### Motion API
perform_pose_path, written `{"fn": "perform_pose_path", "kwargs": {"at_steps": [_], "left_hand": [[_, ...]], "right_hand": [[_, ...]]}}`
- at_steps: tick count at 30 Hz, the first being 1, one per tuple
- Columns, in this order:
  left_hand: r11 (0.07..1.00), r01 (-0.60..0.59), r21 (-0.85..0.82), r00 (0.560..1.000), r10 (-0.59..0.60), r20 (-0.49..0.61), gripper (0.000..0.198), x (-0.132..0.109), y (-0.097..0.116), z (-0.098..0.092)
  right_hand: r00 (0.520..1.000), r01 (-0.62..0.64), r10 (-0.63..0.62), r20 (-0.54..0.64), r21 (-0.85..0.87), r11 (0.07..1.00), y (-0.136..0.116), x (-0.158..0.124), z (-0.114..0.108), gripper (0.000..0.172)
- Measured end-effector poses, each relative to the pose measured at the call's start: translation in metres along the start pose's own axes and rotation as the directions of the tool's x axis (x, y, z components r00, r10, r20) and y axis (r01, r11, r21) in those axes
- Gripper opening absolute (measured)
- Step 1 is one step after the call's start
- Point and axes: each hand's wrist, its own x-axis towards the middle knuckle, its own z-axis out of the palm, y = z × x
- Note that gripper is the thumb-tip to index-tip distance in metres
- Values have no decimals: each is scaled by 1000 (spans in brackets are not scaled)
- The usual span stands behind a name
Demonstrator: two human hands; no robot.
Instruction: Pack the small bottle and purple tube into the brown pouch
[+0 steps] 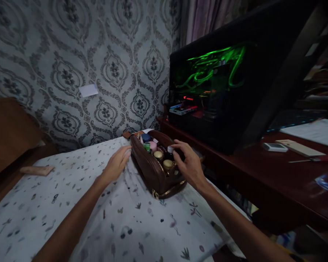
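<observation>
The brown bag (150,169) sits unzipped on a white printed sheet (120,214), with patterned wallpaper (114,69) behind it and a dark red desk (278,174) to its right. Inside the bag you have upright containers packed close: a blue lid (145,137) at its far end, a green-topped item (147,146) and a pink item (153,145) nearer its middle, and two pale round lids (158,155) towards its near end. Your left hand (119,163) is open at the bag's left side, fingers extended, gripping nothing. Your right hand (188,160) reaches over the bag's right rim, its fingertips at a white cap (170,149); you cannot tell whether they are closed on it. Right of the bag, beyond that hand, stands a green-lit computer case (215,83); well left of the bag lies a wooden piece (36,170).
</observation>
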Motion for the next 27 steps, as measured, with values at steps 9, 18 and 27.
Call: {"fn": "perform_pose_path", "kwargs": {"at_steps": [9,18,27], "left_hand": [[961,-63,269,933,-39,359,49,-132,-21,25],[933,-82,351,966,-12,259,46,-168,-19,32],[945,-53,324,965,-36,262,45,-164,-17,31]], "right_hand": [[996,83,-87,-24,-143,986,-8,-23,0,30],[948,270,-191,255,-322,908,-66,-14,9,28],[881,73,165,444,-471,879,-93,-3,13,32]]}}
